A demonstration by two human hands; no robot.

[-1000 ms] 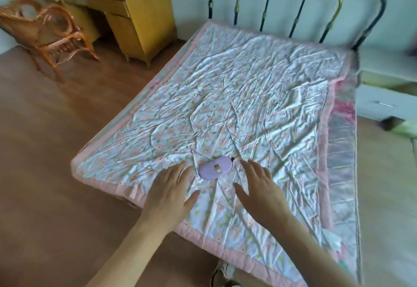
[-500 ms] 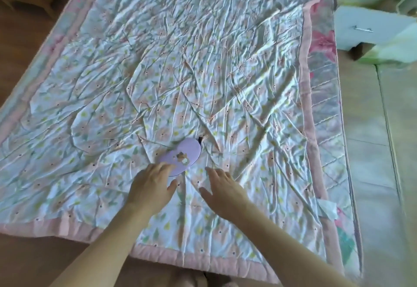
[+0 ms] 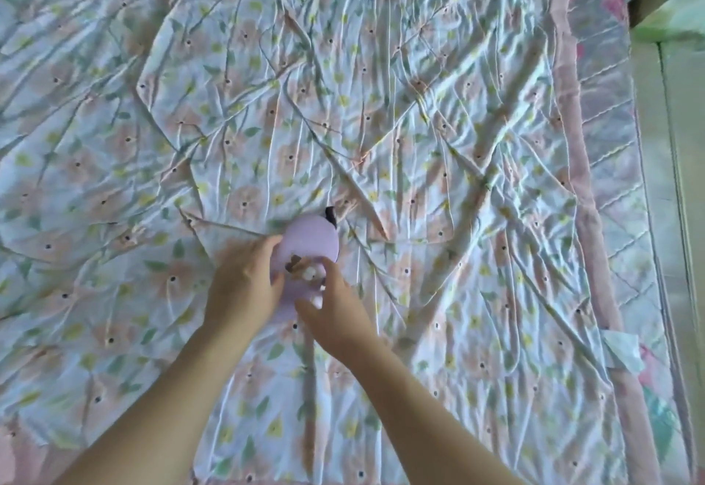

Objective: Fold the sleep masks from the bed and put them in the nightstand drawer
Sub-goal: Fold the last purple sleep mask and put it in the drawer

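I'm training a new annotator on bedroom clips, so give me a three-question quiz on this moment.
1. True or false: both hands touch the lilac sleep mask.
2. What does the mask lie on: (a) floor, (b) floral quilt, (c) drawer?
3. What dark part shows at the mask's far end?

Key:
1. True: left hand and right hand are on it.
2. b.
3. A bit of dark strap.
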